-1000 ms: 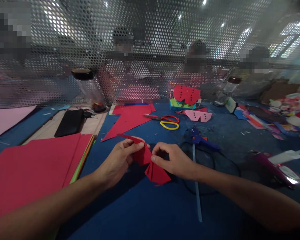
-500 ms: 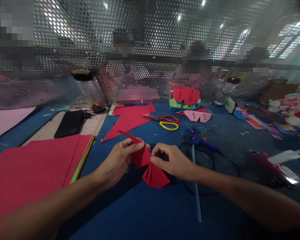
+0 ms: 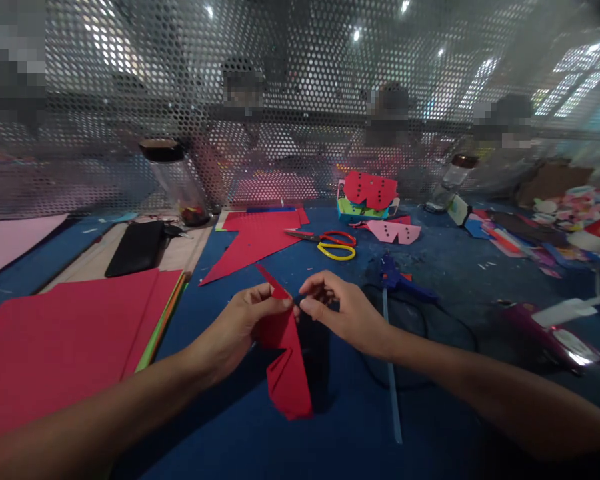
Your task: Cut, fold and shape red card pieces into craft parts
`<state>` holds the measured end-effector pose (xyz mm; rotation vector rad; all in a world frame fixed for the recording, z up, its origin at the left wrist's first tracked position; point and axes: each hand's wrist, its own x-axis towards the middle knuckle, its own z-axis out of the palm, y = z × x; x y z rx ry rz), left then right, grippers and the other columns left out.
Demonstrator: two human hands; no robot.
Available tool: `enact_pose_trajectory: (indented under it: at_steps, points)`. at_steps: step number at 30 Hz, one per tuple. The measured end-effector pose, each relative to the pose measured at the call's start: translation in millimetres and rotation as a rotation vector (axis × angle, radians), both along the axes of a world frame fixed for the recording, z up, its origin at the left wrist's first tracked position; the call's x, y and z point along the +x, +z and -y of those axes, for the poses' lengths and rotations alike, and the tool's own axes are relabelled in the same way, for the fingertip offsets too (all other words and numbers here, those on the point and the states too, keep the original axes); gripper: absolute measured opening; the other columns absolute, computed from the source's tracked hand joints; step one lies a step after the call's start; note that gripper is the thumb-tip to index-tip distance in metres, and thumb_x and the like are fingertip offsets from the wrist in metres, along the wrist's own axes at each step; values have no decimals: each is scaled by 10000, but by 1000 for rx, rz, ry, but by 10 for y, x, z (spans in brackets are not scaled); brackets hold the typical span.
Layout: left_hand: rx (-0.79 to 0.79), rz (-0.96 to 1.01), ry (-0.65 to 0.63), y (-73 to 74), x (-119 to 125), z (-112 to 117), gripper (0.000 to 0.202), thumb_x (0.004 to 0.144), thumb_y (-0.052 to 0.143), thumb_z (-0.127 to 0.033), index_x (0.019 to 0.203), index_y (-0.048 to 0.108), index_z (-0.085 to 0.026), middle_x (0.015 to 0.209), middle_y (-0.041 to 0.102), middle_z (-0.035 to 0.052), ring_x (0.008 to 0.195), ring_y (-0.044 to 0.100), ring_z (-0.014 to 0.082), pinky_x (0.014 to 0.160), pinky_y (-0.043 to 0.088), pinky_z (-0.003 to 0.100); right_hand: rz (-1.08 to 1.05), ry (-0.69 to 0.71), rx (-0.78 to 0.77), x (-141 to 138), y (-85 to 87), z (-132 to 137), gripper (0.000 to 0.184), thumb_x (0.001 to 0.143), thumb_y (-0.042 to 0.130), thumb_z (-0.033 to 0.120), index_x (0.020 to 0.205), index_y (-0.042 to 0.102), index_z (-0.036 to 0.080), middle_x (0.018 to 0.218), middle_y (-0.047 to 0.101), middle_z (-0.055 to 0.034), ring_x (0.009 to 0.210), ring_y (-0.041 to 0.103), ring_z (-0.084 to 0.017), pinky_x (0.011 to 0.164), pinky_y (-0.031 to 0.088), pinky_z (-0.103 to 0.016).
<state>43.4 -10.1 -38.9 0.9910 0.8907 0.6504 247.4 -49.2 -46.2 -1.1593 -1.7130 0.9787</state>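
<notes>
Red folded paper piece (image 3: 276,333) in the left hand (image 3: 235,327), above the dark blue bench (image 3: 220,433), almost upright, near the middle of the view. Left hand closed in a pinch, thumb flat on the near face, fingers mostly hidden behind; right hand (image 3: 353,310) just beside the right edge, partly open, thumb and forefinger curled towards each other with nothing visible between them. For good handling, probably best to pinch the upper part firmly yet lightly, so as not to dent the surface under the thumb. Better to bring the right fingertips to the edge than to drag the paper across, to line up the layers before pressing, and to run a fingertip along the whole crease, outward from the pinch. Worth minding the lower end, ungripped and likely to swing or twist. In looks, plain matte red, darker inside the folds: narrow pointed strip at the top, broader body at the thumb, notch cutting in from the left, then a flaring lower flap with a slanting pleat-like crease and a blunt, angled bottom edge. Well apart beyond, steel scissors with red and yellow loops (image 3: 321,238).
</notes>
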Motion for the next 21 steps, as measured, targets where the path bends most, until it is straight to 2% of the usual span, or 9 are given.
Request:
enact_pose_trajectory:
  at_steps: [3, 7, 10, 21]
  points:
    - [4, -18, -65, -8, 22, 23, 160, 730, 827, -290, 729, 720, -171, 672, 710, 28, 517, 559, 101, 511, 375, 212, 44, 11, 63, -4, -6, -14, 215, 970, 631, 349, 1140, 645, 219, 978, 687, -31, 894, 652, -162, 801, 510, -294]
    - [17, -44, -97, -7, 44, 41, 181, 665, 860, -260, 720, 716, -166, 694, 727, 32, 545, 576, 103, 541, 396, 207, 87, 50, 92, -13, -3, -12, 115, 968, 642, 314, 1004, 688, 215, 966, 659, -26, 859, 641, -150, 795, 518, -288]
    - [16, -61, -97, -18, 45, 39, 207, 640, 874, -254, 713, 701, -167, 692, 725, 28, 552, 581, 101, 550, 402, 201, 109, 48, 128, -14, -11, -12, 62, 955, 650, 254, 973, 688, 208, 932, 651, -13, 827, 630, -136, 776, 511, -274]
    - [19, -33, -88, -59, 33, 54, 157, 752, 797, -286, 789, 691, -177, 729, 740, 35, 625, 642, 128, 624, 450, 221, 155, 30, 255, 4, -64, -20, 60, 947, 648, 210, 1003, 671, 212, 952, 635, -12, 854, 615, -140, 791, 495, -278]
